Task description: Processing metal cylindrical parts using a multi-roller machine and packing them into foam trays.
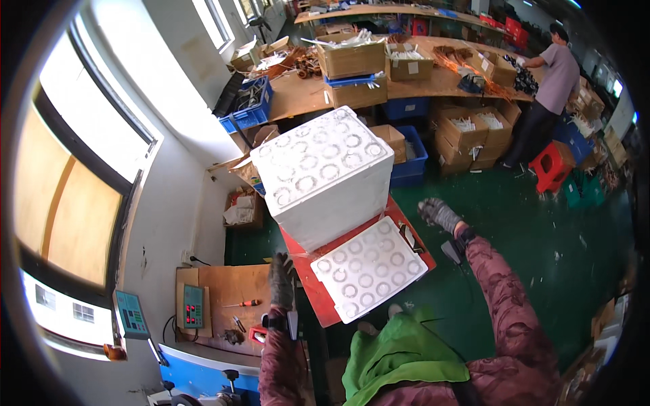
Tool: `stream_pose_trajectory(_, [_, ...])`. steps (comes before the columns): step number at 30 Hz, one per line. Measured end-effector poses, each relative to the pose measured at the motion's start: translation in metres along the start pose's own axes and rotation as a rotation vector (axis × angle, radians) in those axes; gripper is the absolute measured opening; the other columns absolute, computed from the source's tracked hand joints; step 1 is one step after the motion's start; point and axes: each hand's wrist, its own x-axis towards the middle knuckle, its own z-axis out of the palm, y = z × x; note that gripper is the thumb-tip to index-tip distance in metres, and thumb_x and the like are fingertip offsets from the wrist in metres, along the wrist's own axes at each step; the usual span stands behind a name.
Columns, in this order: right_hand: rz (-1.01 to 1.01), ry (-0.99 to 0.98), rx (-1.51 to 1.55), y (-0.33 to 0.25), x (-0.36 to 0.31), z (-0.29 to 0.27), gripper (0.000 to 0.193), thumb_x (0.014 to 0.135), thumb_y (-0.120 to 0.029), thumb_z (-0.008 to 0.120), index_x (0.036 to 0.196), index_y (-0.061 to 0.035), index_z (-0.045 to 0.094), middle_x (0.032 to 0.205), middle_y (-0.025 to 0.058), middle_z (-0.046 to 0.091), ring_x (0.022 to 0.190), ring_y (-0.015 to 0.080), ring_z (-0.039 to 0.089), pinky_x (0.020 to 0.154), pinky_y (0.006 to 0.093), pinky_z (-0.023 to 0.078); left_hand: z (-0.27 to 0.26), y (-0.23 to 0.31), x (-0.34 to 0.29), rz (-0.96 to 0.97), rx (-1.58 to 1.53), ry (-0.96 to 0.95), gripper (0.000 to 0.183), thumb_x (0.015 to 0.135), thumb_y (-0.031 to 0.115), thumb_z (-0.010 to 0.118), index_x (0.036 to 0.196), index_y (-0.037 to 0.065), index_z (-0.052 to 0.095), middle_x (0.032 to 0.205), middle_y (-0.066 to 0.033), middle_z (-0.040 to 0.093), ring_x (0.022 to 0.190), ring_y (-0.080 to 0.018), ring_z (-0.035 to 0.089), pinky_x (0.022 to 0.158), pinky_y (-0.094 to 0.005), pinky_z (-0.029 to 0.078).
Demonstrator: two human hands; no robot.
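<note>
Your left forearm reaches forward, its gloved left hand [281, 283] pointing ahead beside the red stand [313, 292]; you can't tell how its fingers are set. The low white foam piece [365, 269] lies on the stand's near part. Your right arm stretches out, the right hand [439, 214] empty, fingers loosely apart. Beyond stands the tall white foam box [335, 196].

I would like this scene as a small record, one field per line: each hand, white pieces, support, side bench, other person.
Left hand: gloved, beside the red surface
Right hand: gloved, apart from the white pieces
White pieces: tall block, flatter panel in front; both ring-marked on top
Support: red surface beneath both
Side bench: screwdriver lying on it
Other person: standing by the far table
</note>
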Motion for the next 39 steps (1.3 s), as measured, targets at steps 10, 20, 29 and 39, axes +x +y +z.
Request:
stream_pose_trajectory(10, [0.054,-0.205,0.551,-0.024,0.201,0.034,0.055,0.096,-0.047,0.033,0.131,-0.0069,0.045,0.13,0.0073,0.051,0.115,0.0203,0.049,0.1,0.0347,0.036,-0.03,-0.008,0.137,-0.069,-0.05,-0.079,0.066,0.089,0.063,0.032,0.137,0.018,0.039,0.14,0.001,0.04,0.126,-0.0192,0.038,0.101,-0.0385,0.025])
stream_pose_trajectory(20, [-0.627,-0.284,-1.108,0.013,0.237,0.037,0.053,0.093,-0.031,0.039,0.139,-0.0079,0.03,0.144,0.0111,0.031,0.132,0.0238,0.03,0.111,0.0344,0.021,-0.015,-0.021,0.145,0.136,-0.064,-0.243,0.045,0.096,0.028,0.039,0.137,0.01,0.034,0.14,-0.0066,0.039,0.126,-0.0225,0.039,0.106,-0.0382,0.032])
stream_pose_trajectory(29, [-0.62,-0.238,-0.921,0.009,0.231,0.037,0.054,0.093,-0.033,0.039,0.14,-0.0079,0.029,0.145,0.0108,0.03,0.132,0.0239,0.029,0.111,0.0343,0.02,0.021,0.037,0.136,0.286,-0.036,-0.146,0.038,0.096,0.023,0.041,0.131,0.008,0.041,0.132,-0.0063,0.047,0.119,-0.0205,0.045,0.104,-0.035,0.035])
stream_pose_trajectory(39, [-0.787,0.103,-0.477,-0.087,0.229,0.032,0.056,0.093,-0.034,0.039,0.14,-0.008,0.027,0.145,0.0104,0.029,0.133,0.024,0.027,0.111,0.0342,0.019,0.089,0.137,0.105,1.035,0.975,0.062,0.041,0.085,0.008,0.057,0.124,0.001,0.044,0.116,-0.012,0.056,0.104,-0.0249,0.055,0.085,-0.0337,0.047])
